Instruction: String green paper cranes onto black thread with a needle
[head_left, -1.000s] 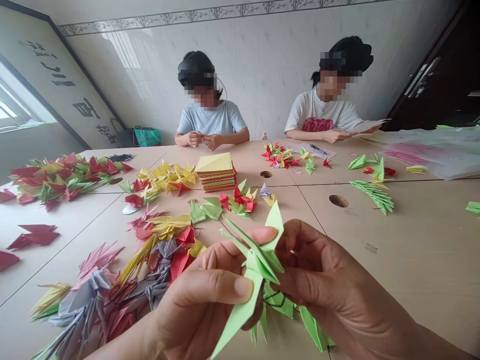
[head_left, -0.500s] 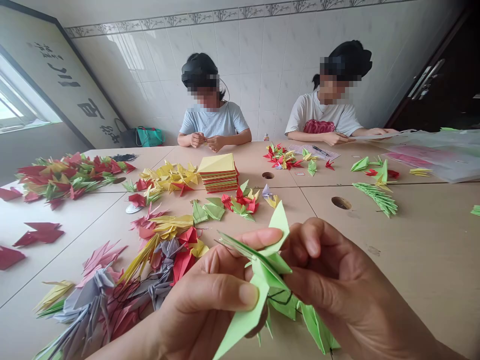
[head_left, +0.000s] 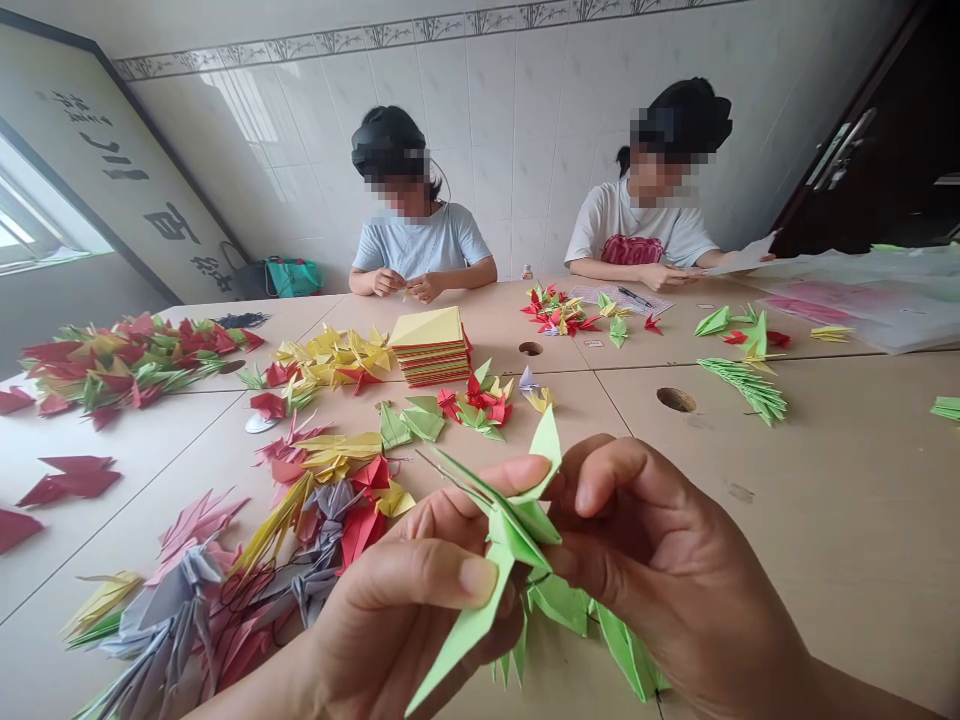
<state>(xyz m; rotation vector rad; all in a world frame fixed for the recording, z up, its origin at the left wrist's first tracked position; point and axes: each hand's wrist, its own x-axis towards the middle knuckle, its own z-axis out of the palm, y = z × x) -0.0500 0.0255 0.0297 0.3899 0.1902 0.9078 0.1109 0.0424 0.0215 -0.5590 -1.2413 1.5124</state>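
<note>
A light green paper crane [head_left: 517,535] with spread wings is held up close in front of me. My left hand [head_left: 420,590] is closed on it, its thumb on the near wing and its index finger by the far one. At the right side of the crane's body, my right hand [head_left: 667,560] pinches with curled fingers; its exact hold is partly hidden. A bit of dark cord [head_left: 538,578] shows beneath the crane. More green folded cranes [head_left: 628,652] hang or lie below my hands, partly covered.
Bunches of grey and pink cranes [head_left: 176,600] lie left. A stack of square paper [head_left: 429,350] stands mid-table, near yellow cranes [head_left: 330,350] and a large mixed heap [head_left: 131,360]. Two people sit opposite, handling small things and sheets. The table has round holes [head_left: 676,400].
The view has shifted slightly, so hands and crane appear a little further left. Less of the dark cord shows beneath the crane. Both hands keep their hold.
</note>
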